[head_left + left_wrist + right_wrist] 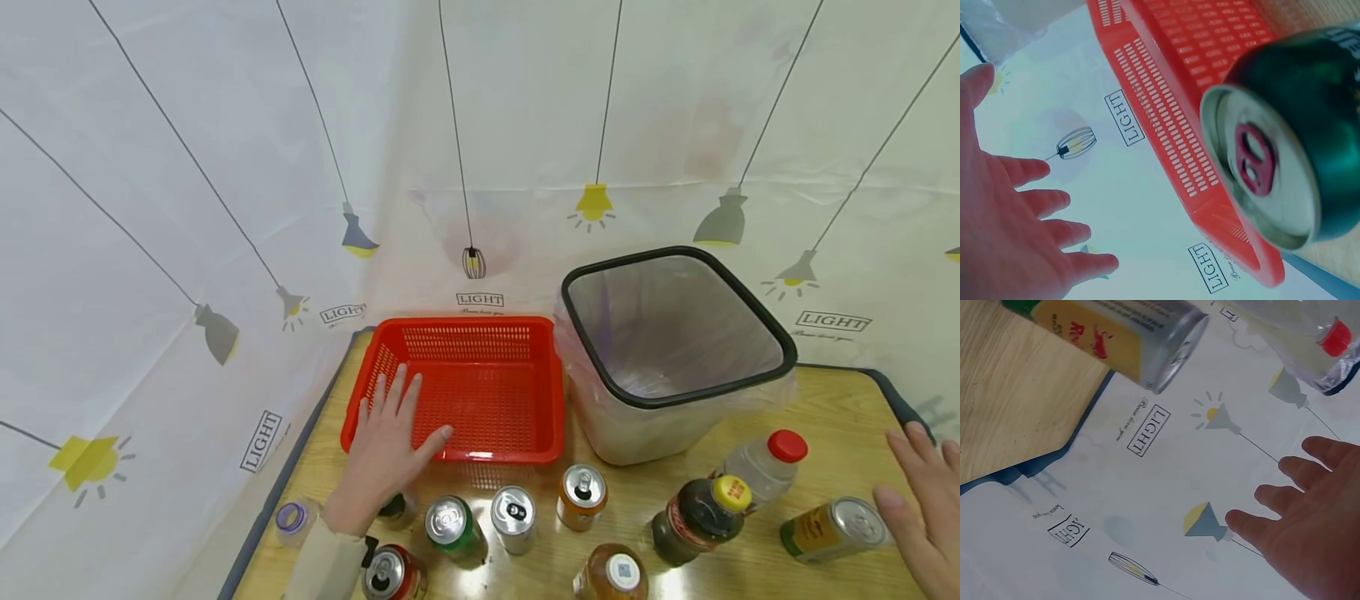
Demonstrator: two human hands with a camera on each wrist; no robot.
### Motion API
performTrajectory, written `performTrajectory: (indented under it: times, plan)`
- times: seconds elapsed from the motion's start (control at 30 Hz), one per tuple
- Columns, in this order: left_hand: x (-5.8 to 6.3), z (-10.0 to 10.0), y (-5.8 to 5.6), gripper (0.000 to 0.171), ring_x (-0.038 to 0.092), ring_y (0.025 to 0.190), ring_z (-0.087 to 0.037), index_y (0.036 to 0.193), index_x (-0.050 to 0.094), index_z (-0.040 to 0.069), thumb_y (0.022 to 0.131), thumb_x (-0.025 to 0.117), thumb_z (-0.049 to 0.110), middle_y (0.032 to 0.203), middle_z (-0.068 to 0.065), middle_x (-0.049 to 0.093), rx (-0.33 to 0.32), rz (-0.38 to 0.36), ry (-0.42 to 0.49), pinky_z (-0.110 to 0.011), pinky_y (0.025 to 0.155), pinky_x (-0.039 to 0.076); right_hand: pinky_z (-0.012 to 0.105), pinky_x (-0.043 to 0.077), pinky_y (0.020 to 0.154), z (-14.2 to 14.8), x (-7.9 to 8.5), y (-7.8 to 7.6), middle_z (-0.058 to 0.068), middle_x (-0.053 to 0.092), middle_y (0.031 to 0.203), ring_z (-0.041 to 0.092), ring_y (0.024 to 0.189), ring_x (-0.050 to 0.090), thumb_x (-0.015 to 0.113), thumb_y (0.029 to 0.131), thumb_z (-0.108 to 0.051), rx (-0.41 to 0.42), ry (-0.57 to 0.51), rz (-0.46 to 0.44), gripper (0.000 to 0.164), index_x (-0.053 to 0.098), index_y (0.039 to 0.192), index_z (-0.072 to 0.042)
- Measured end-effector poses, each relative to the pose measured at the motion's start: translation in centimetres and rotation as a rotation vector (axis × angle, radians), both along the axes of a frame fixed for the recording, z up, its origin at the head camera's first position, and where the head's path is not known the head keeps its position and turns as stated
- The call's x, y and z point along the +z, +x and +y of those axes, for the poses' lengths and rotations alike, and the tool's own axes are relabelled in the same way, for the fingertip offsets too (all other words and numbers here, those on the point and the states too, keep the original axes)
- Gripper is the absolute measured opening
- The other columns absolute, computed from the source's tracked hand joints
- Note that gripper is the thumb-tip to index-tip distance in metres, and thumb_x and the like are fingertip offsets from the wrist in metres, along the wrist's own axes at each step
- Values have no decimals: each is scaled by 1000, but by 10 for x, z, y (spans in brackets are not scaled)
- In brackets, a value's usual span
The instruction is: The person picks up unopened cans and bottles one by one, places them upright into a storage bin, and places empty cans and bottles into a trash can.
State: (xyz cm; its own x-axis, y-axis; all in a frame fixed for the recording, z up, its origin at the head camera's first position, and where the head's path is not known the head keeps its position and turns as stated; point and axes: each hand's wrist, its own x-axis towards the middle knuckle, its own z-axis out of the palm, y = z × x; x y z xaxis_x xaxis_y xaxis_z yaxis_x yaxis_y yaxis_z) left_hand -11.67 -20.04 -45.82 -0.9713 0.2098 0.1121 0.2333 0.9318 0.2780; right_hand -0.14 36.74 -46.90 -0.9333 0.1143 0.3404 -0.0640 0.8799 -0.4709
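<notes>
Near the red basket (495, 457), the left hand (390, 450) is hovering, splayed and empty, the right hand (926, 508) likewise beside the yellow can (832, 529), while cans (514, 518) and bottles (697, 517) are standing on the table (840, 417) outside basket and bin (637, 433), work seemingly unstarted.

A red, slot-patterned basket (480, 404) and a black-rimmed bin (637, 433) contrast with a white sheet (525, 100) printed in yellow, grey and blue lamps (595, 202), as an orange can (579, 507), a yellow-and-green can (821, 532), a yellow-capped dark bottle (688, 523) and a red-capped clear bottle (759, 473) colour a tan, wood-grained table (843, 425).
</notes>
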Motion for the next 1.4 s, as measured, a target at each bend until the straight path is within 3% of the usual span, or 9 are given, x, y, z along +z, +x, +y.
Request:
performTrajectory:
  times: [0.3, 0.47, 0.7, 0.83, 1.03, 1.17, 1.27, 1.4]
  plan:
    - [7, -12, -3, 93, 11, 154, -52, 163, 26, 3, 98, 59, 61, 171, -21, 13, 67, -9, 32, -71, 119, 17, 58, -12, 123, -10, 10, 6, 10, 3, 173, 41, 157, -9, 33, 113, -20, 76, -48, 63, 57, 16, 164, -1]
    - [10, -16, -11, 94, 11, 153, -53, 163, 23, 0, 99, 58, 59, 170, -24, 9, 109, -64, 62, -71, 118, 16, 58, -13, 123, -17, 15, 10, 5, 5, 173, 39, 157, -8, 34, 112, -15, 104, -90, 97, 56, 18, 164, -3]
    - [10, -18, -18, 95, 10, 153, -53, 163, 19, -2, 100, 57, 59, 170, -25, 6, 126, -132, 67, -70, 119, 16, 47, -12, 125, -30, 22, 16, 3, 10, 172, 11, 157, -7, 36, 109, -7, 133, -169, 145, 55, 24, 163, -1]
    - [11, -24, -18, 95, 10, 152, -54, 162, 18, -5, 101, 57, 56, 169, -28, 5, 165, -165, 79, -70, 119, 19, 49, -12, 124, -36, 31, 7, 13, 8, 172, 19, 157, -7, 37, 110, -8, 170, -185, 110, 55, 23, 161, 4]
    - [4, -34, -20, 98, 9, 151, -57, 160, 13, -11, 102, 54, 57, 167, -34, 4, 238, -243, 74, -72, 117, 19, 66, -9, 120, -49, 48, -6, 14, 2, 173, 33, 158, -6, 37, 112, -16, 191, -152, -1, 59, 15, 166, -6]
    - [-6, -34, -25, 100, 10, 151, -56, 158, 11, -14, 103, 52, 58, 165, -38, 3, 265, -275, 50, -73, 115, 22, 36, -1, 126, -66, 55, -5, 7, 10, 173, 14, 158, 2, 41, 111, -14, 245, -133, 51, 58, 20, 166, -10]
    - [-14, -34, -30, 100, 15, 151, -55, 157, 13, -17, 102, 54, 56, 163, -40, 7, 282, -278, 32, -73, 114, 26, 10, 4, 114, -84, 59, -2, 2, 17, 172, -2, 154, 7, 47, 109, -12, 328, -100, 120, 59, 27, 164, -9]
    - [-21, -37, -31, 99, 19, 150, -54, 156, 15, -19, 101, 56, 53, 162, -41, 14, 290, -282, 23, -73, 113, 27, 6, 11, 114, -109, 63, 2, 9, 25, 170, 5, 156, 15, 55, 105, -12, 418, -66, 165, 63, 31, 162, -6]
